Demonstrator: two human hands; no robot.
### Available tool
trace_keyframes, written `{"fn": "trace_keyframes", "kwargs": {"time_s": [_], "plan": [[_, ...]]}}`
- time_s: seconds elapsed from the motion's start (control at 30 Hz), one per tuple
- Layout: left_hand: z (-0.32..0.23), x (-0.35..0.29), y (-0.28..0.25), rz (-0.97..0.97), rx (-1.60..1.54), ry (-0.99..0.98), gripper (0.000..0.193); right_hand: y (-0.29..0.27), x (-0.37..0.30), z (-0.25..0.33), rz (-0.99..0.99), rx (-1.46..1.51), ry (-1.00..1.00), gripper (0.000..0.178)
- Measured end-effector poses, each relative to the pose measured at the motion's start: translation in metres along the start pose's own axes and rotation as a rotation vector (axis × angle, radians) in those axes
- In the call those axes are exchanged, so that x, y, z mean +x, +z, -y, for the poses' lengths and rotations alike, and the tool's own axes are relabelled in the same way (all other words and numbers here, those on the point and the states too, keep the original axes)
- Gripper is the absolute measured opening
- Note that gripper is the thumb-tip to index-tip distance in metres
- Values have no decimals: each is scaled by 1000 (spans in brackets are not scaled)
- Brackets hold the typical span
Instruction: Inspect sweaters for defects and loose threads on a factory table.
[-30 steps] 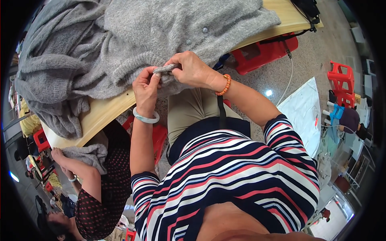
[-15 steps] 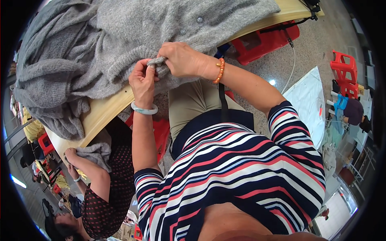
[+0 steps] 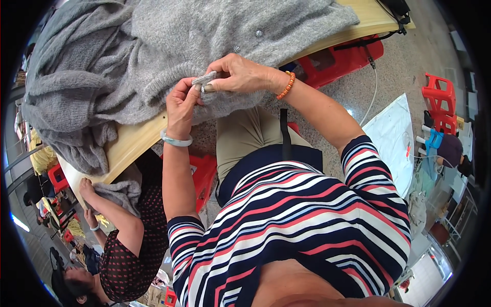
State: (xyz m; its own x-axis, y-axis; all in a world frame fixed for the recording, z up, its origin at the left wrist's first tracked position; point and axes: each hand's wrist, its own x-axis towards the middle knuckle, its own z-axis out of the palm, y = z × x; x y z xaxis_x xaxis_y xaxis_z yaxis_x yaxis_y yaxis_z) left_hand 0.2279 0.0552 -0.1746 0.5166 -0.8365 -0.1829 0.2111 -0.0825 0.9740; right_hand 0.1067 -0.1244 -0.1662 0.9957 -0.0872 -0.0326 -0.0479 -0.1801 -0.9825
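Observation:
A fuzzy grey knitted cardigan (image 3: 169,36) lies heaped over the table and hangs past its near edge. My left hand (image 3: 180,108) pinches the garment's ribbed border between thumb and fingertips. From the other side my right hand (image 3: 241,74) grips the same folded border, its thumb close to my left fingertips. A small sparkly button (image 3: 203,89) shows between the two thumbs. Farther up on the knit sit two more buttons, a round one (image 3: 259,34) and a partly sunken one (image 3: 237,49). The underside of the fold is hidden by my fingers.
The pale wooden table (image 3: 135,143) runs diagonally in front of me. At my left a co-worker (image 3: 135,256) handles another grey knit piece (image 3: 123,192). Red stools (image 3: 202,176) stand under the table, and a pale cable (image 3: 373,92) hangs at its right end.
My right hand has turned, bringing its thumb into sight beside the border. The sparkly button now shows between my thumbs. The cardigan sits slightly lower in the picture.

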Motion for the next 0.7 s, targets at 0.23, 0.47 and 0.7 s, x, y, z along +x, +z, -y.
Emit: {"fn": "trace_keyframes", "kwargs": {"time_s": [0.23, 0.47, 0.7], "plan": [[-5, -12, -25, 56, -4, -36, 12, 1, -6, 18, -46, -288, 78, 25], [-26, -36, -50, -89, 466, 88, 14, -14, -36, 21, -123, -504, -12, 20], [-60, -27, 43, 2, 1001, 595, 34, -18, -32, 22, -67, -353, -23, 21]]}}
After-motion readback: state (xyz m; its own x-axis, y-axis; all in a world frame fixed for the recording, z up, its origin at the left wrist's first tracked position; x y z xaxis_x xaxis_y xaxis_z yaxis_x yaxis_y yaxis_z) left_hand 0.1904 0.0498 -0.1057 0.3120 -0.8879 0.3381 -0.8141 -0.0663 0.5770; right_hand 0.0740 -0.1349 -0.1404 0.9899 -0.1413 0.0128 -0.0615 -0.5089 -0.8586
